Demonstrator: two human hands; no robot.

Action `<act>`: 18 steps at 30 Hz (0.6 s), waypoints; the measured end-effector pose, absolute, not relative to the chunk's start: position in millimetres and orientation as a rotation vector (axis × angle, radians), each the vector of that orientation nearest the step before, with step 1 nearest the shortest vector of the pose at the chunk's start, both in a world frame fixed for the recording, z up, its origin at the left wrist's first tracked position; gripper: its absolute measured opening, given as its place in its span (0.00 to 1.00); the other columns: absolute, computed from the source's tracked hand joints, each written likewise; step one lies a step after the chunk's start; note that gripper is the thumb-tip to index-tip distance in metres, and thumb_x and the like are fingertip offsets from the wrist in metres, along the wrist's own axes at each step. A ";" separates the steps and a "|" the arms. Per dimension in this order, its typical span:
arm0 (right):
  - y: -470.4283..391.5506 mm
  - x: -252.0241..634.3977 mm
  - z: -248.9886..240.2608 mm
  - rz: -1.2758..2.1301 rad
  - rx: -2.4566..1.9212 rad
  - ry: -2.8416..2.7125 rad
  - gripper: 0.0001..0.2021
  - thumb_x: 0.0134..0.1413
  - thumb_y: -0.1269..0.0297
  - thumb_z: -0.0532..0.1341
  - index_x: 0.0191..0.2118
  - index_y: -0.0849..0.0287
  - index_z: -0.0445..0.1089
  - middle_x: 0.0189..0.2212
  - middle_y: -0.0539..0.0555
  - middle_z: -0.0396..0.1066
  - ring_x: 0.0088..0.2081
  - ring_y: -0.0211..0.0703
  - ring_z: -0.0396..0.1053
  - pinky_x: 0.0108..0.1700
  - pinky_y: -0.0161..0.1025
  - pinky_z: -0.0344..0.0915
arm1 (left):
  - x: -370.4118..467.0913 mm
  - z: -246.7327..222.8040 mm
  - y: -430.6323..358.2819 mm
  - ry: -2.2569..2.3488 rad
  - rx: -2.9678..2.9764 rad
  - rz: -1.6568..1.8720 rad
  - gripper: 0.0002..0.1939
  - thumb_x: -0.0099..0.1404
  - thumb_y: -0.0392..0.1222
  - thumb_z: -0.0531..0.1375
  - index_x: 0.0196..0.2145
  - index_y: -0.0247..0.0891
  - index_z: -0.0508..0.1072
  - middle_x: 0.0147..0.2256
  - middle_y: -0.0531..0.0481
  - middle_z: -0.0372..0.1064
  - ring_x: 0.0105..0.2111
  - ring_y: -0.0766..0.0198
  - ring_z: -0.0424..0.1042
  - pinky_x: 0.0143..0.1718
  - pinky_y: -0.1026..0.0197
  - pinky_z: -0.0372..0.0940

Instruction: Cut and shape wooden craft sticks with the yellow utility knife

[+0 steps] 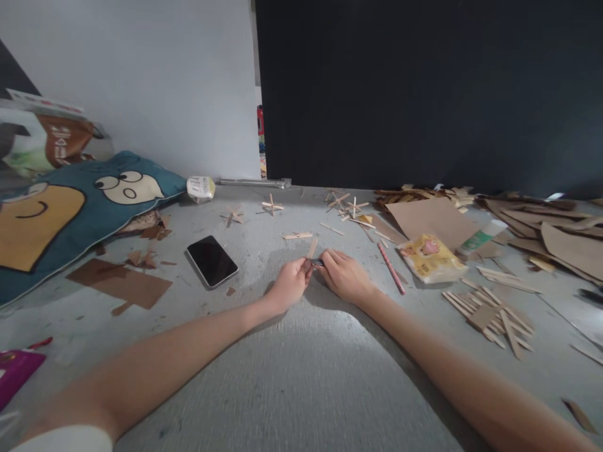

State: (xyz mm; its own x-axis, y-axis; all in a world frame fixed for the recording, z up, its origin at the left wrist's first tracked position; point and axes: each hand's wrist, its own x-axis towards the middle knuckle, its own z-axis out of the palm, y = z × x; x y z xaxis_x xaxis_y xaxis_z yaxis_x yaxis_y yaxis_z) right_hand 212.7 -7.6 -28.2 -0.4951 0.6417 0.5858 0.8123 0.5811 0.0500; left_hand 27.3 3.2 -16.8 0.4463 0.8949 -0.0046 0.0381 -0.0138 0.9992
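My left hand (291, 285) is closed on a wooden craft stick (313, 247), which points up and away from the fingers. Just to its right, my right hand (346, 276) grips a thin dark tool (318, 262) whose tip meets the stick at the left fingertips. Most of this tool is hidden by the fingers, so its exact kind cannot be made out. Beyond the hands lies a flat craft stick piece (297, 236). Farther back are crossed-stick assemblies, one standing near the middle (272, 205) and another to the right (354, 208).
A phone (213, 261) lies left of my hands, near brown cardboard (120, 282) and a blue cushion (94, 213). On the right are a red patterned pencil (391, 269), a yellow tissue pack (431, 258), a glue stick (483, 236), a craft-stick pile (490, 317) and cardboard scraps (572, 238).
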 end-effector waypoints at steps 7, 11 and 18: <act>-7.6 211.5 -27.5 -0.453 -1.152 -2.282 0.19 0.79 0.58 0.43 0.37 0.56 0.64 0.32 0.56 0.71 0.32 0.47 0.66 0.36 0.41 0.60 | 28.2 -20.1 4.3 0.894 1.458 0.853 0.19 0.74 0.51 0.54 0.27 0.41 0.60 0.23 0.57 0.53 0.23 0.68 0.53 0.26 0.64 0.51; -7.8 211.2 -28.3 -0.407 -1.157 -2.284 0.19 0.79 0.58 0.44 0.37 0.56 0.65 0.32 0.56 0.71 0.33 0.48 0.67 0.37 0.41 0.61 | 27.9 -21.2 4.6 0.898 1.460 0.856 0.20 0.74 0.52 0.55 0.26 0.41 0.60 0.23 0.58 0.52 0.23 0.68 0.51 0.25 0.65 0.50; -11.4 211.7 -24.1 -0.394 -1.086 -2.268 0.22 0.79 0.59 0.38 0.39 0.56 0.64 0.32 0.56 0.70 0.33 0.48 0.68 0.37 0.41 0.62 | 28.1 -20.2 2.0 0.877 1.473 0.837 0.17 0.75 0.47 0.53 0.28 0.40 0.61 0.24 0.57 0.53 0.24 0.68 0.53 0.25 0.65 0.52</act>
